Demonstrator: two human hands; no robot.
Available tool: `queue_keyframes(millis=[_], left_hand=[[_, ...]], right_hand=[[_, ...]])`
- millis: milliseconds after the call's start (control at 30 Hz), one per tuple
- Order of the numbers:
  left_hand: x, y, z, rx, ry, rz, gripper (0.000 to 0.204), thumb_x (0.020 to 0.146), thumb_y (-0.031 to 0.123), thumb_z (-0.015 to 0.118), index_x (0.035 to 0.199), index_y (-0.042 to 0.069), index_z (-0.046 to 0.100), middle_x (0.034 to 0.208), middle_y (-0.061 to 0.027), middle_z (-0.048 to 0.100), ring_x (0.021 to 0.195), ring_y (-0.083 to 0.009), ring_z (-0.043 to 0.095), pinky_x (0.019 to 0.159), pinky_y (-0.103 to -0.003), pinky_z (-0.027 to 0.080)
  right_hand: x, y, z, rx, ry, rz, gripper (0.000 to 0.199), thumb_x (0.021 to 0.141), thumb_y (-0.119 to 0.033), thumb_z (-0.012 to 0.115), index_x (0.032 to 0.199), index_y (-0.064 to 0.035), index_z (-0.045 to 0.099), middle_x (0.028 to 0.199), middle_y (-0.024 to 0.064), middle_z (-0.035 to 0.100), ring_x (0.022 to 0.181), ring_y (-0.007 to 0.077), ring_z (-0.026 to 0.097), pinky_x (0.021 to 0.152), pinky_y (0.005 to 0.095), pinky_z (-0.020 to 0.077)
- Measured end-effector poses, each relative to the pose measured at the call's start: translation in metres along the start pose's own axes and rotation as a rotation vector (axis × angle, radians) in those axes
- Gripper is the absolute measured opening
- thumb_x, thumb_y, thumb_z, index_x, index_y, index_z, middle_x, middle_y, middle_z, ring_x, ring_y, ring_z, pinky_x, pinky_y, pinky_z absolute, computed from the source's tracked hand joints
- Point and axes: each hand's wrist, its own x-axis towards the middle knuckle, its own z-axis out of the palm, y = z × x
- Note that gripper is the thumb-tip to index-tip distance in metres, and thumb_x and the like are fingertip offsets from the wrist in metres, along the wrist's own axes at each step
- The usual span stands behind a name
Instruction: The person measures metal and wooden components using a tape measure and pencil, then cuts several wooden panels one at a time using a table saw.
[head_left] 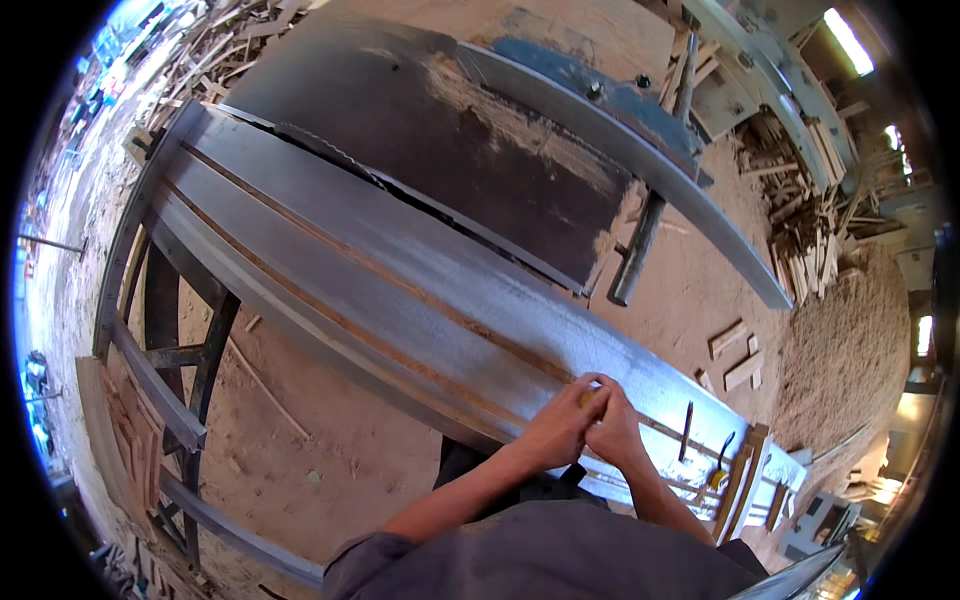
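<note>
My left hand (556, 424) and my right hand (615, 428) meet above the near edge of a long grey metal saw table (480, 290). Both are closed, fingertips together, around a small yellow thing (588, 397) that shows only in part; its kind I cannot make out. To the right of my hands a dark pencil-like stick (686, 432) lies on the metal. Beyond it rests a small yellow-and-black thing (718, 478) with a dark curved strap. Two wooden strips (743, 482) lie across the table's right end.
A toothed saw blade (330, 150) shows in the slot at the table's far side. Past it lie a dark, sawdust-strewn top (480, 150) and a long metal fence (650, 170). Scrap wood (805, 260) is piled at the right; offcuts (740, 365) lie on the floor.
</note>
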Motion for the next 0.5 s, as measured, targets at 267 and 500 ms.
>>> queue_keyframes(millis=[267, 500], left_hand=[[-0.005, -0.011, -0.116, -0.156, 0.543, -0.099, 0.043, 0.085, 0.011, 0.075, 0.123, -0.002, 0.061, 0.119, -0.0165, 0.06, 0.112, -0.0286, 0.06, 0.098, -0.037, 0.048], [-0.039, -0.013, -0.184, -0.276, 0.624, -0.263, 0.031, 0.086, 0.017, 0.078, 0.107, -0.004, 0.068, 0.099, -0.0101, 0.064, 0.095, -0.0191, 0.063, 0.084, -0.03, 0.052]], right_hand=[[0.098, -0.075, 0.024, 0.869, -0.378, 0.213, 0.035, 0.091, -0.008, 0.07, 0.122, 0.0057, 0.062, 0.103, 0.0106, 0.067, 0.085, 0.0156, 0.062, 0.073, 0.0279, 0.0518], [0.127, -0.141, 0.061, 0.726, -0.578, 0.177, 0.016, 0.088, -0.01, 0.076, 0.095, -0.0014, 0.064, 0.079, 0.0066, 0.063, 0.065, 0.0118, 0.055, 0.056, 0.0248, 0.0435]])
